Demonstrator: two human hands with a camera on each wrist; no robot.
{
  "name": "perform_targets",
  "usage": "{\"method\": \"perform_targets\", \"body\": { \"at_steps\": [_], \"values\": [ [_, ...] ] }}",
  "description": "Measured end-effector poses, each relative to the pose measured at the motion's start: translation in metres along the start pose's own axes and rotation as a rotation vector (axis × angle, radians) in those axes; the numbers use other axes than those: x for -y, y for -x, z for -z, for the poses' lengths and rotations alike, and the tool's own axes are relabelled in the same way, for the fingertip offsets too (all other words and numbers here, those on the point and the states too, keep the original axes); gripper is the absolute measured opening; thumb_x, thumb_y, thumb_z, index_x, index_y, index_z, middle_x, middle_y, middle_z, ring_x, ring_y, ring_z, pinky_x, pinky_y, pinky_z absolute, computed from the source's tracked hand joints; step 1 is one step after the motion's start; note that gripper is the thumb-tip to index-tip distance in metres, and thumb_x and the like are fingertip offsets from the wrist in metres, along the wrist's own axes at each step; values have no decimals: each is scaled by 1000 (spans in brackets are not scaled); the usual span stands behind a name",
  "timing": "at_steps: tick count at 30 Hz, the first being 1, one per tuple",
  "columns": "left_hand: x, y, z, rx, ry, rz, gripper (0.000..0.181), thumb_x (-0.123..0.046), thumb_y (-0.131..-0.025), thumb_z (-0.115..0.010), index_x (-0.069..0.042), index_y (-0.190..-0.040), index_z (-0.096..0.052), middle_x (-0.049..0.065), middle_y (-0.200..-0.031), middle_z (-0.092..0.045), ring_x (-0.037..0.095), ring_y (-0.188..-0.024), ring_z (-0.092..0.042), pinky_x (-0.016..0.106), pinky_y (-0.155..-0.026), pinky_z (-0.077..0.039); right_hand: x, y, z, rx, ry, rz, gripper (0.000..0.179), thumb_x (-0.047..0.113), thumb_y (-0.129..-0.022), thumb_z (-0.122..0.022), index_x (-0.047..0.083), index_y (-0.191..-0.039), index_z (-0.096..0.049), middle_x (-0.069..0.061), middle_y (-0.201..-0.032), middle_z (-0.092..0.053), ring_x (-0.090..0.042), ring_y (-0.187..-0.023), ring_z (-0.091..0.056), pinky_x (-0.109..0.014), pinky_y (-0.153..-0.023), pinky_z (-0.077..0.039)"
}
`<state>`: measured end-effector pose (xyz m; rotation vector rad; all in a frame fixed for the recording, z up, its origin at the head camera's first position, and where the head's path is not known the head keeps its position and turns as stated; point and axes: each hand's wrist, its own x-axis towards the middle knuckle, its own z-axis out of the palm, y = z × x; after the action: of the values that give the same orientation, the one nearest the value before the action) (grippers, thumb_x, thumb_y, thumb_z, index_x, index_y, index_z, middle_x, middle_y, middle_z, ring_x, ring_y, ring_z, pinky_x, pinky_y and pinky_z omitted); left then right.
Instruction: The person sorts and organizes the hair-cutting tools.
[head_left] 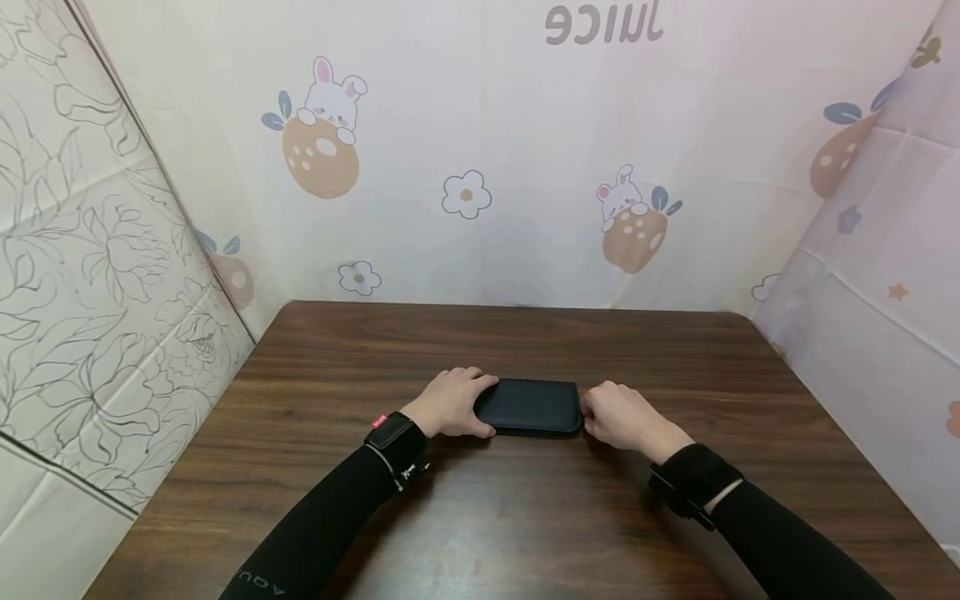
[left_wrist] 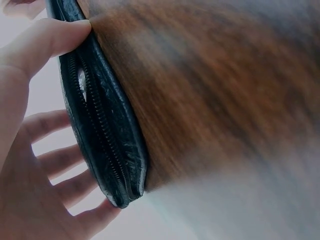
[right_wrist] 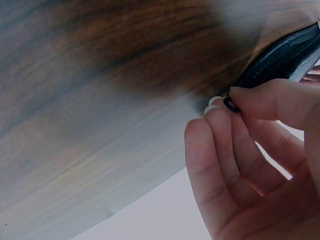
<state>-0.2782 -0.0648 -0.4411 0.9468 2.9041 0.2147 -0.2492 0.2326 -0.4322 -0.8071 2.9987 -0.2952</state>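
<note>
A flat black zip wallet [head_left: 528, 407] lies on the table, its long side running left to right. My left hand [head_left: 453, 402] grips its left end, the thumb on the near edge and the fingers spread along the far side. In the left wrist view the zipper [left_wrist: 103, 125] has its two rows of teeth parted, and a small white bit [left_wrist: 82, 82] shows inside. At the wallet's right end, my right hand [head_left: 622, 415] pinches the dark zipper pull [right_wrist: 231, 105] between thumb and curled fingers. The slider itself is hidden behind the thumb.
The brown wood-grain table [head_left: 480, 517] stretches around the wallet on every side. Behind it hangs a pale printed curtain [head_left: 480, 125], with further printed sheets at the left and right. A black band is strapped around each wrist.
</note>
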Motion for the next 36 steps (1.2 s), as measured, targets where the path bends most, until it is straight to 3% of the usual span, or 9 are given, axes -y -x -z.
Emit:
{"method": "perform_targets", "body": {
  "at_steps": [36],
  "values": [
    [1, -3, -3, -5, -19, 5, 83, -54, -81, -78, -21, -152, -49, 7, -145, -53, 28, -133, -50, 45, -110, -39, 5, 8, -1, 2, -42, -2, 21, -1, -87, -69, 12, -71, -71, 7, -62, -53, -7, -52, -44, -25, -51, -38]
  ]
}}
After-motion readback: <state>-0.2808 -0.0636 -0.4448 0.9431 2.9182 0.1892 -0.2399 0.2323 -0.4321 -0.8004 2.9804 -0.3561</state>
